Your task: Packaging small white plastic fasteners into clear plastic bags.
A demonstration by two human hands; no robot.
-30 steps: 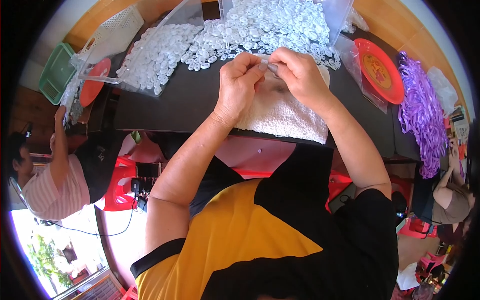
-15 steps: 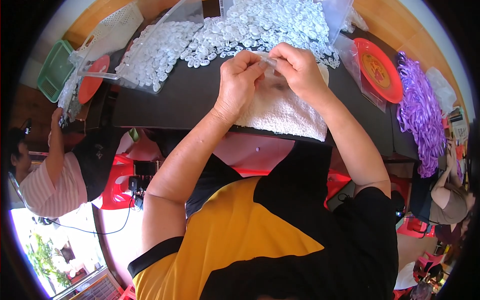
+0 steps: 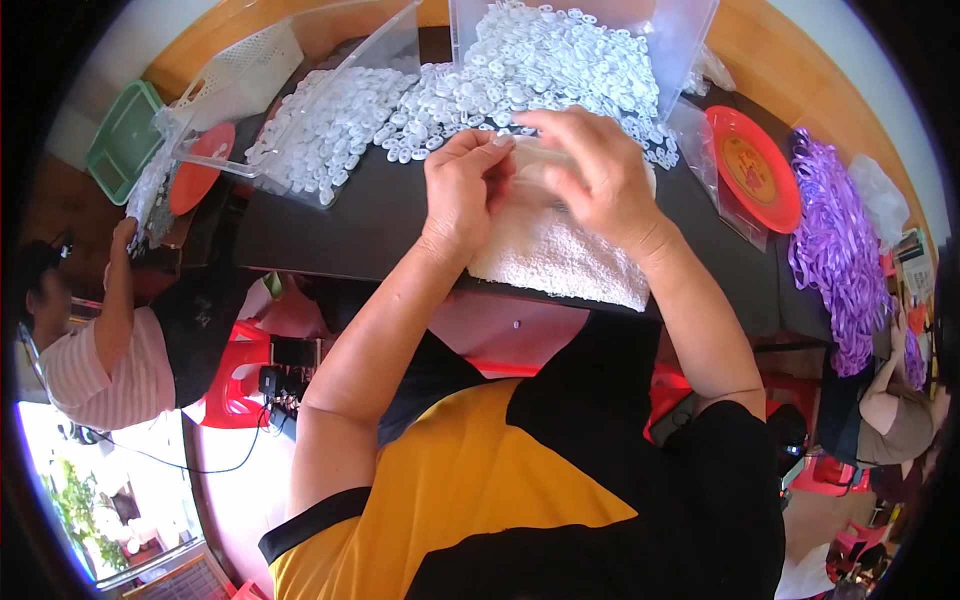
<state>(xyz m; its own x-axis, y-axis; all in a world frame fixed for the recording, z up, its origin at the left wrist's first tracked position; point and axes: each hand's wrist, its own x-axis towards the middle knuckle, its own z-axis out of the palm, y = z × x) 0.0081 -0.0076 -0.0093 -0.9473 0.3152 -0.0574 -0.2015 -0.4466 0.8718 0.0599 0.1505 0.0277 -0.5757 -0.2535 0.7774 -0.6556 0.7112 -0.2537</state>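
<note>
My left hand (image 3: 465, 190) is closed in a pinch above the left edge of a white towel (image 3: 570, 255). Something small and whitish may be at its fingertips, but I cannot make it out. My right hand (image 3: 600, 175) hovers over the towel, its fingers apart and slightly smeared by motion, with nothing visible in them. Just beyond both hands spreads a heap of small white oval plastic pieces with holes (image 3: 440, 105). More of these pieces lie in a clear plastic bin (image 3: 390, 40) tipped on its side at the left.
Behind the heap stands another clear bin (image 3: 685, 50). On the right are a red plate (image 3: 755, 170) and a bundle of purple ribbons (image 3: 840, 250). A green basket (image 3: 125, 145) is at far left, near a person in a striped shirt (image 3: 110, 360). The table (image 3: 330, 235) is dark.
My hands, previously together at the fingertips around a small whitish thing, have come apart. My right hand has opened and lifted away; my left stays pinched.
</note>
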